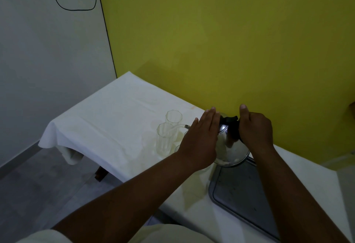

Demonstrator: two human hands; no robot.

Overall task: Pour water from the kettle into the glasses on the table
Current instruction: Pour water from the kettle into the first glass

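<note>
A shiny steel kettle [231,147] with a black handle is tilted to the left, and a thin stream of water arcs from its spout into the nearer clear glass [164,140]. My right hand [255,129] is shut on the black handle. My left hand [201,139] lies flat with straight fingers against the kettle's lid and left side. A second clear glass [173,117] stands just behind the first. Parts of more glasses show under my left hand, mostly hidden.
The glasses stand on a table with a white cloth [107,120] against a yellow wall [211,41]. A grey metal tray [242,191] lies at the right front, under the kettle's base. The table's left edge drops to the grey floor [38,175].
</note>
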